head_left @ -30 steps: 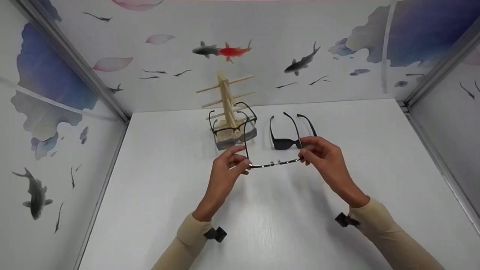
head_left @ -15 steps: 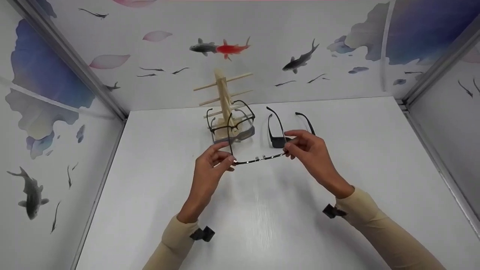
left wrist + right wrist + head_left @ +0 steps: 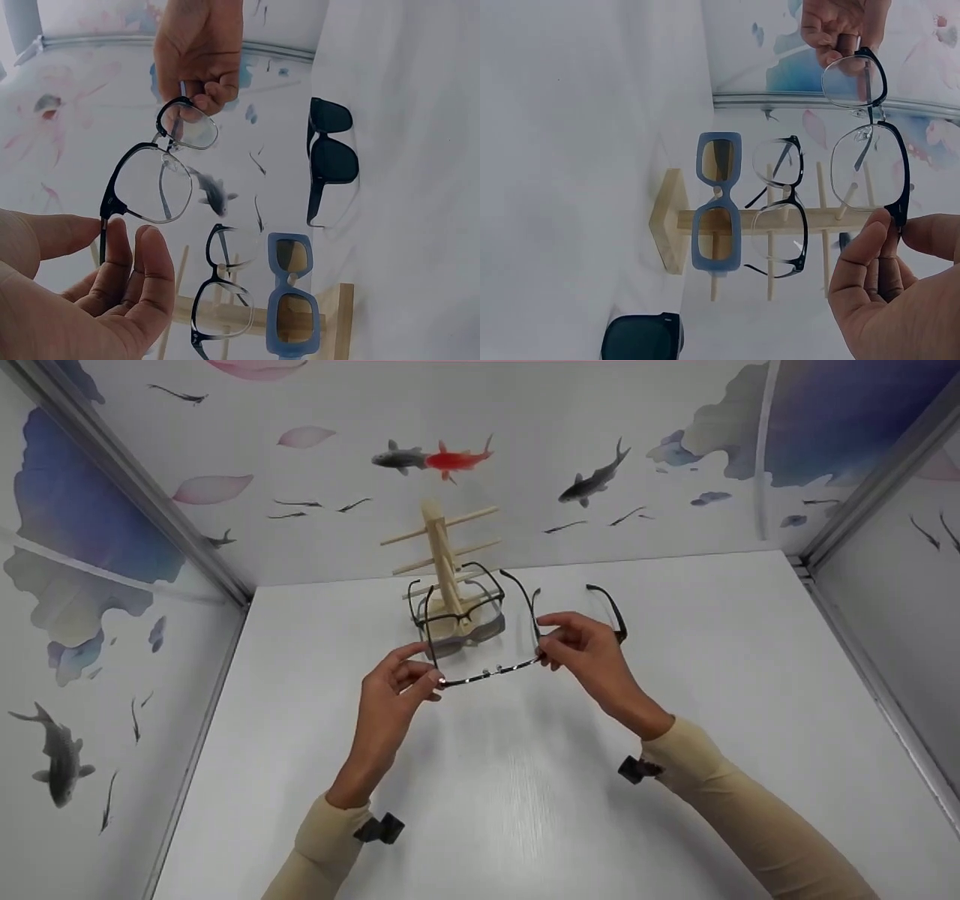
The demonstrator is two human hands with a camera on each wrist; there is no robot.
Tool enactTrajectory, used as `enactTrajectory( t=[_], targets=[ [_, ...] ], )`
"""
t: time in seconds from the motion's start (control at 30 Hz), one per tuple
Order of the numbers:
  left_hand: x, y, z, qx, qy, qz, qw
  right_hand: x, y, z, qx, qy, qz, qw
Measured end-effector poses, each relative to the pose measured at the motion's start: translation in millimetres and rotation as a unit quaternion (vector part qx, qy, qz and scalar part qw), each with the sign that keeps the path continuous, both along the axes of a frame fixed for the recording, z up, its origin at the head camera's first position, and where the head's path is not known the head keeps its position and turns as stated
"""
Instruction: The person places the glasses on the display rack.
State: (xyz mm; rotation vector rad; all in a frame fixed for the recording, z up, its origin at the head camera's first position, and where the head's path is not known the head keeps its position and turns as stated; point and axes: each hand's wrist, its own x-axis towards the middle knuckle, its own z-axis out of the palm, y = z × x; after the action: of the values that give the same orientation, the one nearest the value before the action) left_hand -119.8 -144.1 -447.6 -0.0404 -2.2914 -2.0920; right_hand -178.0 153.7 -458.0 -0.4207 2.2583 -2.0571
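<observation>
Both hands hold a pair of clear-lens eyeglasses [image 3: 491,671] with a dark upper rim, temples unfolded and pointing away from me. My left hand [image 3: 394,690] pinches the left hinge corner between thumb and fingers. At the opposite hinge corner, my right hand [image 3: 589,660] grips in the same way. Just beyond the eyeglasses stands a wooden display rack [image 3: 442,559]. Blue-framed sunglasses [image 3: 736,217] hang on its lowest rung, and black-rimmed clear glasses [image 3: 803,217] on the rung above. In the head view, the held temples overlap the rack's lower part.
Black sunglasses [image 3: 334,161] lie on the white table [image 3: 480,810] right of the rack, partly hidden behind my right hand in the head view. Bare upper rungs [image 3: 472,516] show on the rack. A printed back wall [image 3: 525,405] and side panels enclose the table.
Both hands have carried the eyeglasses leftward and slightly farther away, toward the front of the rack. The grip at both corners stays the same; the rack and its glasses have not moved.
</observation>
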Motion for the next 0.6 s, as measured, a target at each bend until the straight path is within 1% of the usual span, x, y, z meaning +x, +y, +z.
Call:
enactTrajectory(
  t=[0.1, 0.33, 0.47, 0.6],
  targets=[
    [-1.6, -3.0, 2.9, -0.001, 0.002, 0.004, 1.0000, -3.6, -4, 1.8, 0.000, -0.008, 0.003, 1.0000],
    [-12.4, -9.4, 2.7, 0.003, 0.023, 0.011, 0.9997, -17.3, -11, 7.1, -0.010, -0.033, 0.011, 0.9994],
    [-18.4, -12.6, 3.8, 0.003, 0.025, 0.019, 0.9995, -25.5, -16, 9.8, -0.010, -0.045, 0.011, 0.9989],
    [-24.6, -14.8, 4.8, -0.005, 0.020, 0.024, 0.9995, -32.4, -21, 12.8, -0.007, -0.043, 0.010, 0.9990]
  ],
)
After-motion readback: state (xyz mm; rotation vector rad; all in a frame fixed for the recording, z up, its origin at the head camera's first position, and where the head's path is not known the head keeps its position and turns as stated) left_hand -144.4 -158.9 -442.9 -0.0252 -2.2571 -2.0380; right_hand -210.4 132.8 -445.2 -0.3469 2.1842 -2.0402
